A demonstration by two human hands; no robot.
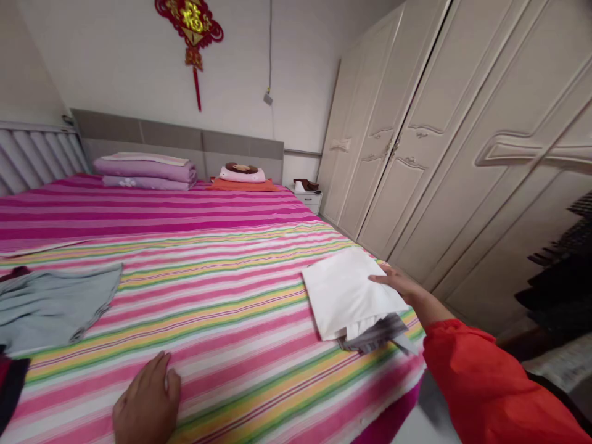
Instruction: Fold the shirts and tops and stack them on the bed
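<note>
My right hand (401,287) is at the right edge of a folded white garment (349,293), touching its top with fingers stretched out. Beneath the white piece, folded grey cloth (377,333) sticks out toward me. This small stack lies on the striped bedspread (222,308) near the bed's right edge. Lower in the view, my left hand (147,401) rests palm down on the bedspread, holding nothing, its thumb apart from the fingers. To its upper left lies a loosely spread grey-green garment (60,302). A dark garment (12,382) shows at the left edge.
Folded lilac quilts (145,171) and a pink and orange stack with a brown top (243,176) lie by the grey headboard (161,135). A nightstand (309,198) stands beyond the bed. Tall wardrobes (416,135) line the right; dark clothes (562,271) hang there.
</note>
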